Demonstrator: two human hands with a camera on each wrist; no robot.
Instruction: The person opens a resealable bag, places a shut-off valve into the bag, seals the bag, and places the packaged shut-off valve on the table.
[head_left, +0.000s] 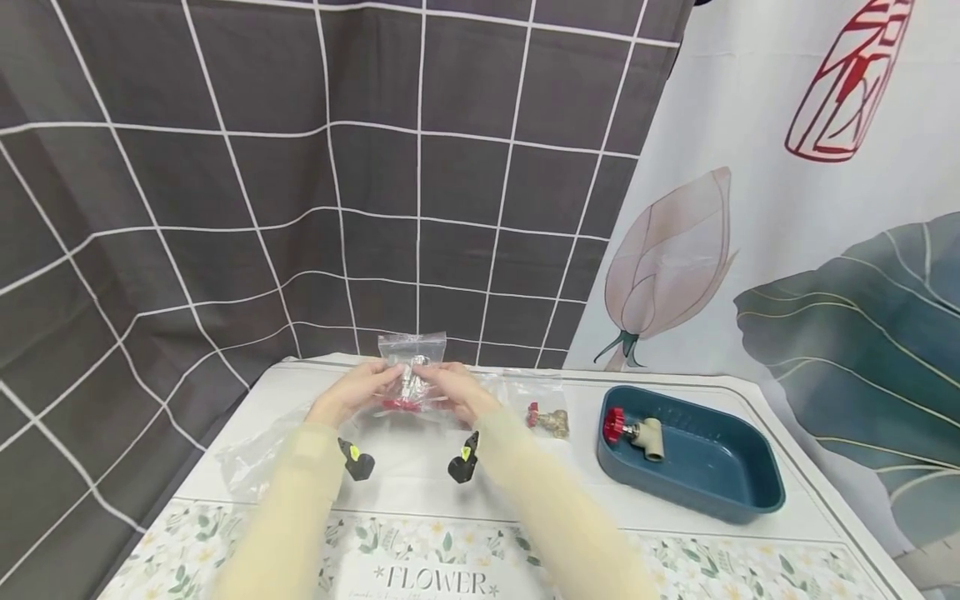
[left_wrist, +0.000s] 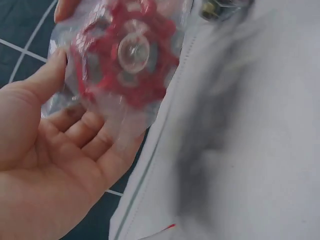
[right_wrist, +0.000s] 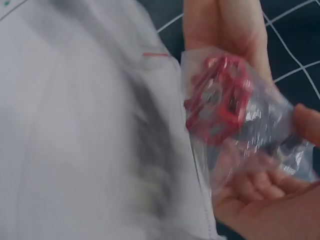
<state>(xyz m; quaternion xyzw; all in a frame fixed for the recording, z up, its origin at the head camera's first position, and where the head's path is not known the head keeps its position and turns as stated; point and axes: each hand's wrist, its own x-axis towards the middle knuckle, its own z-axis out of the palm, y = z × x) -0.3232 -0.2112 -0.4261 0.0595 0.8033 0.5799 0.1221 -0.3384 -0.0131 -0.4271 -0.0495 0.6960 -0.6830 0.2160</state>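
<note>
One clear zip bag (head_left: 412, 373), red handwheel (head_left: 401, 405) inside, held over the far part of the white tabletop (head_left: 408, 477) between left hand (head_left: 356, 393) at its 9 o'clock side and right hand (head_left: 457, 389) at its 3 o'clock side, both grasping it, neither plainly nearer. Long axis about 12 to 6 o'clock, wheel toward the 6 o'clock end. From the hands: bagged valve (head_left: 555, 422) just past 3 o'clock, blue tray (head_left: 716, 467) farther along that bearing with an unbagged valve (head_left: 649, 440) in it, loose clear plastic (head_left: 255, 460) toward 8 o'clock
</note>
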